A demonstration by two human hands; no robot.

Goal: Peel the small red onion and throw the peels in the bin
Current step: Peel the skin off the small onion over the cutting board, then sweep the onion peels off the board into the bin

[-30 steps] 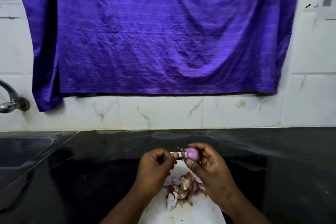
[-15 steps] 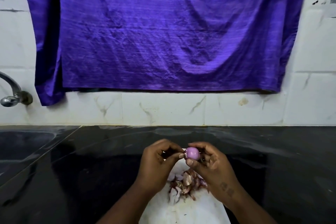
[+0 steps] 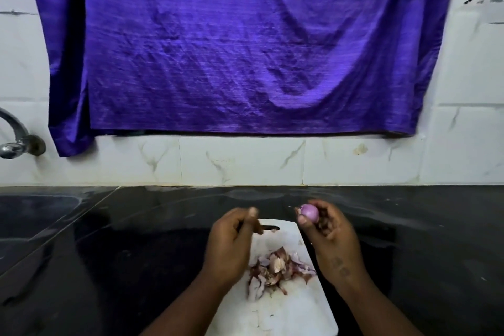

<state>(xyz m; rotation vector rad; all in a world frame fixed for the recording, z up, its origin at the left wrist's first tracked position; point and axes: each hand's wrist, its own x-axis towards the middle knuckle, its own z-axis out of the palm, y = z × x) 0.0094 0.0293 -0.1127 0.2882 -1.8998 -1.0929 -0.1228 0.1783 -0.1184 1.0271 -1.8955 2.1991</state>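
Observation:
My right hand (image 3: 327, 234) grips the small red onion (image 3: 309, 212) at its fingertips, above the far right corner of a white cutting board (image 3: 297, 311). The onion looks smooth and pale purple, with a bit of skin at its left tip. My left hand (image 3: 231, 243) hovers over the board's left edge, apart from the onion, blurred, fingers curled and thumb up. Whether it holds a scrap of peel I cannot tell. A heap of reddish-white peels (image 3: 278, 267) lies in the middle of the board. No bin is in view.
The board rests on a glossy black counter (image 3: 136, 254). A sink basin (image 3: 32, 213) is set into it at the far left, below a metal tap (image 3: 13, 142). A purple cloth (image 3: 245, 49) hangs on the white tiled wall behind.
My hands have drawn apart. The left hand, which was pinching at the onion's tip, has pulled away to the left; the right hand has carried the onion slightly right.

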